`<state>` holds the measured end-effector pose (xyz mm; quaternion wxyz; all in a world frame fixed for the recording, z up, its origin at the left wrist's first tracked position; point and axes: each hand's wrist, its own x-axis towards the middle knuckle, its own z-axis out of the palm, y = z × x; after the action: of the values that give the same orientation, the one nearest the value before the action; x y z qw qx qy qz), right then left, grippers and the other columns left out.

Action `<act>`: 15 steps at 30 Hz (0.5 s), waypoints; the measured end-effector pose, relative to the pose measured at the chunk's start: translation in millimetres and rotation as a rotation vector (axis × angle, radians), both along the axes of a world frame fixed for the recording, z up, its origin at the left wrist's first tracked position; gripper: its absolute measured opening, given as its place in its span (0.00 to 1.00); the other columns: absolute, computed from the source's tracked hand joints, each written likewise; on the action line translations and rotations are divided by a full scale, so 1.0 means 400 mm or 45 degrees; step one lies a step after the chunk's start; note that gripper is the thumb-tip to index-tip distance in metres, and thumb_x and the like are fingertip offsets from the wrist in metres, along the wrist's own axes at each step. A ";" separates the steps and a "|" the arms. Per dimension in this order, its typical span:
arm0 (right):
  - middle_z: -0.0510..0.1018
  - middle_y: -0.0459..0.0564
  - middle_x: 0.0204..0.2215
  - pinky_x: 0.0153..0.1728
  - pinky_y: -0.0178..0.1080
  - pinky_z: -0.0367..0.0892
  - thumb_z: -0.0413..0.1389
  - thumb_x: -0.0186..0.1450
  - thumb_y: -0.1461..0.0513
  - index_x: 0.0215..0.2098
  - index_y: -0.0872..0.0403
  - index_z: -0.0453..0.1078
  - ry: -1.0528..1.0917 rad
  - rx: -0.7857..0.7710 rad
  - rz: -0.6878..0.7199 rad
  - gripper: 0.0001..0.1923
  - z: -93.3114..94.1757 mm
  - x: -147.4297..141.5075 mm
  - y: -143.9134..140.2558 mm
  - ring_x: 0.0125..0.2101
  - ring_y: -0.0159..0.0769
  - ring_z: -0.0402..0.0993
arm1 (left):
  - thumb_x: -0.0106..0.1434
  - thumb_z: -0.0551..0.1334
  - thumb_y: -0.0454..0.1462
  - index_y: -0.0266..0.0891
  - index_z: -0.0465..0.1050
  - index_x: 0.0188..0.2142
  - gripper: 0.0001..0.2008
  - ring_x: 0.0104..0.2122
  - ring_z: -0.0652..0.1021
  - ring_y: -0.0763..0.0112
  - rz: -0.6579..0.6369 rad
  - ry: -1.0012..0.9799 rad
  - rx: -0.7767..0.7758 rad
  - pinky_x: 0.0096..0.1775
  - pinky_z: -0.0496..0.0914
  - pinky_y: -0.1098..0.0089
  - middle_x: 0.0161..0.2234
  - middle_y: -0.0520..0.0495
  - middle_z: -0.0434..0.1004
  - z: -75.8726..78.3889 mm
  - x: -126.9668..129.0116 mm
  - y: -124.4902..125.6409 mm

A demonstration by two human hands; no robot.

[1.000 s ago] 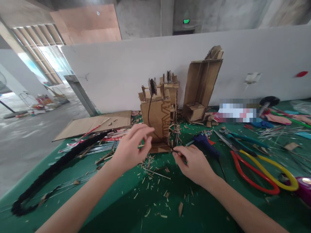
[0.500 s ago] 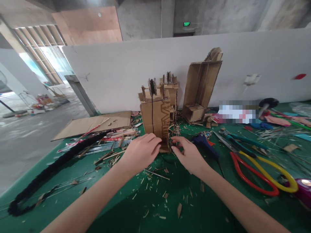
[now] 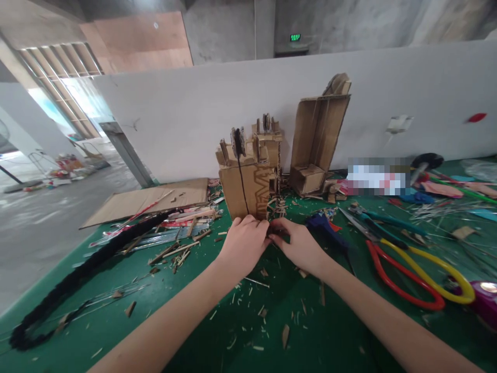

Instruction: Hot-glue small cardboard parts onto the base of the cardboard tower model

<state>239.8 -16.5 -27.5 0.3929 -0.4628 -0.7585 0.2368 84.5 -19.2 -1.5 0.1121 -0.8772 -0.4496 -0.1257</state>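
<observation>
A cardboard box (image 3: 244,189) stands upright in front of me, with a cardboard reel (image 3: 238,143) on its top. Black cord (image 3: 242,185) runs from the reel down the box's front and disappears behind my left hand (image 3: 246,242). That hand is closed at the foot of the box, its fingers bent around the cord's lower end. My right hand (image 3: 298,243) meets it from the right, thumb and forefinger pinched together. Something small and dark shows between the touching fingertips, too hidden to name.
Scissors (image 3: 411,269) with red and yellow handles, pliers (image 3: 392,225) and a blue glue gun (image 3: 328,233) lie to the right. Behind stand a second cardboard piece with a reel (image 3: 267,123) and a tall open box (image 3: 320,140). A black fuzzy strip (image 3: 97,264) lies left. Scraps litter the green table.
My hands have come together at the box's foot; they were apart. The cord, straight down before, now slants right. Box and reel have turned slightly.
</observation>
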 end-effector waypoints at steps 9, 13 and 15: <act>0.78 0.51 0.37 0.42 0.39 0.68 0.49 0.60 0.68 0.40 0.56 0.68 0.064 0.018 -0.004 0.11 -0.025 -0.010 0.005 0.37 0.35 0.75 | 0.61 0.57 0.35 0.37 0.67 0.35 0.03 0.35 0.72 0.62 -0.037 -0.035 0.009 0.37 0.64 0.64 0.31 0.46 0.72 -0.015 -0.015 0.017; 0.78 0.52 0.38 0.43 0.40 0.68 0.49 0.60 0.68 0.40 0.56 0.68 0.047 0.017 -0.039 0.11 -0.028 -0.014 0.004 0.38 0.35 0.74 | 0.61 0.55 0.34 0.37 0.66 0.35 0.03 0.34 0.73 0.61 -0.032 0.026 0.050 0.36 0.64 0.63 0.29 0.46 0.72 -0.016 -0.018 0.013; 0.77 0.52 0.38 0.43 0.41 0.68 0.50 0.60 0.67 0.40 0.56 0.69 0.038 0.016 -0.061 0.11 -0.026 -0.016 0.003 0.38 0.36 0.74 | 0.61 0.54 0.32 0.36 0.66 0.35 0.03 0.33 0.73 0.62 -0.072 0.070 0.088 0.35 0.63 0.64 0.28 0.46 0.72 -0.013 -0.020 0.010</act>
<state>233.5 -15.4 -37.9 0.4125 -0.4748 -0.7428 0.2295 76.3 -15.0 -6.6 0.1511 -0.8882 -0.4168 -0.1203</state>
